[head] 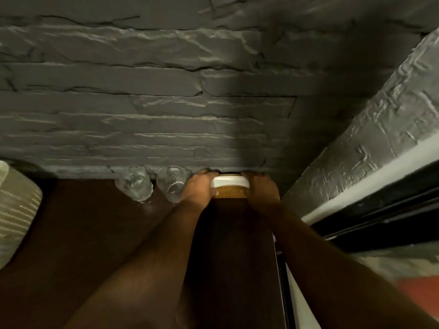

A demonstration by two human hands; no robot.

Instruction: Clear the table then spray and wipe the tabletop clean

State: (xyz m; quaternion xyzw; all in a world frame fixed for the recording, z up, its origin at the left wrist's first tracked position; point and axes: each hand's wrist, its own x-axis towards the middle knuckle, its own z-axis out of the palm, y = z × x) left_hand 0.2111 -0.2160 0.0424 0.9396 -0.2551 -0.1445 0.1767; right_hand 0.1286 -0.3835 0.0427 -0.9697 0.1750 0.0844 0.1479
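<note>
A round container point(230, 188) with a white top band and a woven tan lower part stands at the far edge of the dark brown tabletop point(99, 224), against the stone wall. My left hand point(198, 188) grips its left side with fingers curled behind it and the thumb in front. My right hand point(261, 186) grips its right side the same way. Two clear glasses point(134, 182) point(173, 184) stand just left of my left hand, against the wall.
A grey stone-textured wall point(166, 103) rises right behind the table. A pale ribbed object point(16, 205) sits at the left edge. To the right are a textured white pillar point(380, 129) and a dark window frame point(380, 214); the table's right edge point(280, 281) runs close to them.
</note>
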